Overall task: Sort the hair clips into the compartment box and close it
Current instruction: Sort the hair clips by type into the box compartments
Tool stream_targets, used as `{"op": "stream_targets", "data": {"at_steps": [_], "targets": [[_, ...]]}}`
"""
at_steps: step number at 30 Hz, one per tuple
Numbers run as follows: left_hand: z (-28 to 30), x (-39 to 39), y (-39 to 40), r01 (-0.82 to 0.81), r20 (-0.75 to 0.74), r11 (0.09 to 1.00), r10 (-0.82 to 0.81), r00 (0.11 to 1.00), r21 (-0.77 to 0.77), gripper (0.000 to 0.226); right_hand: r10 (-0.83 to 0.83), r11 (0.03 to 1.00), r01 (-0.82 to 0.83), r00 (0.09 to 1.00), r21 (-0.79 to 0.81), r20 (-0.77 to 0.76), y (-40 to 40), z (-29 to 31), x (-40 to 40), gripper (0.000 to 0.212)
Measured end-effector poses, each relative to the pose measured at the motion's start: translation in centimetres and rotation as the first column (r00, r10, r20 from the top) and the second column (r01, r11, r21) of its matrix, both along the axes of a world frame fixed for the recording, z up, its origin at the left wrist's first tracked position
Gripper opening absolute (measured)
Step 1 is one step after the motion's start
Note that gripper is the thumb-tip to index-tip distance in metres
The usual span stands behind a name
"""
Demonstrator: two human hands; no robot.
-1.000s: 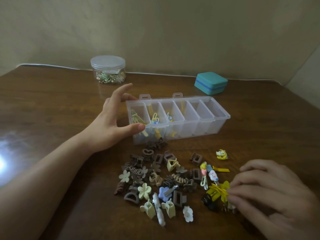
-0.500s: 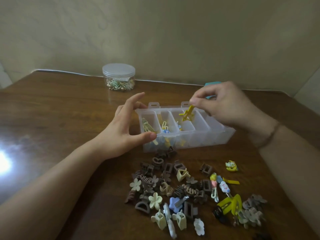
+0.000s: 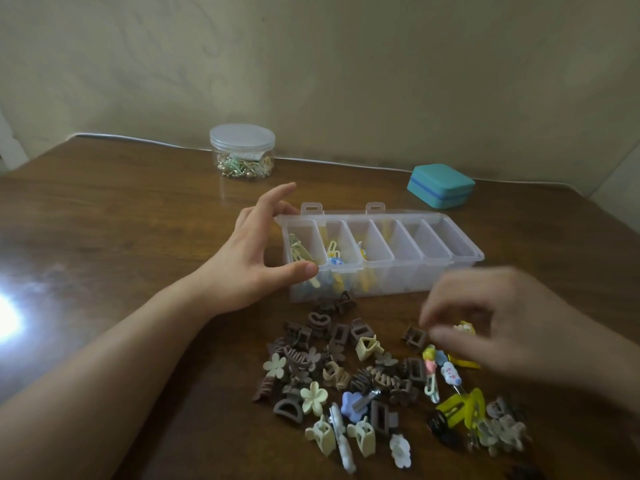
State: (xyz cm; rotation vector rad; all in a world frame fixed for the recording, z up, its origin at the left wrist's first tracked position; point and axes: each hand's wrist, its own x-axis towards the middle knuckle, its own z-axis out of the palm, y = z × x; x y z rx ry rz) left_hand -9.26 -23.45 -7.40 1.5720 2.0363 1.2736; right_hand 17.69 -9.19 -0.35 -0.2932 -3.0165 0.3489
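Note:
A clear compartment box (image 3: 460,252) stands open on the wooden table, with yellow clips in its left compartments and its right ones bare. My left hand (image 3: 256,261) grips the box's left end, thumb on the front wall. A pile of hair clips (image 3: 346,382), mostly brown and cream with some yellow and blue, lies in front of the box. My right hand (image 3: 512,323), blurred by motion, hovers over the pile's right side, fingers spread above a small yellow clip (image 3: 464,328). Nothing shows between its fingers.
A clear round jar (image 3: 242,150) of small trinkets stands at the back. A teal case (image 3: 440,185) sits behind the box on the right. The table's far edge meets the wall, and a bright glare (image 3: 7,320) lies at left.
My right hand dropped a yellow clip over the box's middle compartments, then came back down to the right side of the pile. My left hand kept its hold on the box.

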Motion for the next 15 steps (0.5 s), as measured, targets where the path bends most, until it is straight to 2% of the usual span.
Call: {"op": "stream_targets", "data": {"at_steps": [2,5,9,14,15], "targets": [[0.0,0.0,0.0,-0.001,-0.002,1.0,0.001,1.0,0.002,0.105,-0.004,1.0,0.003,0.995,0.015,0.101,-0.9,-0.9,1.9,0.02],[0.1,0.0,0.0,0.0,-0.004,1.0,0.0,1.0,0.002,0.104,-0.007,0.997,0.003,0.998,0.074,0.062,-1.7,-2.9,3.0,0.033],[0.1,0.0,0.0,0.001,-0.007,1.0,-0.001,1.0,-0.003,0.105,-0.007,0.996,0.005,1.0,0.088,0.027,-1.5,-3.6,2.8,0.028],[0.1,0.1,-0.1,-0.002,-0.006,1.0,0.002,1.0,-0.006,0.106,0.105,0.969,-0.125,0.989,0.214,0.102,-1.1,-2.8,2.7,0.015],[0.1,0.1,-0.1,-0.002,-0.007,1.0,0.002,1.0,-0.006,0.106,0.109,0.963,-0.136,0.986,0.231,0.124,-1.0,-2.5,2.7,0.021]]}}
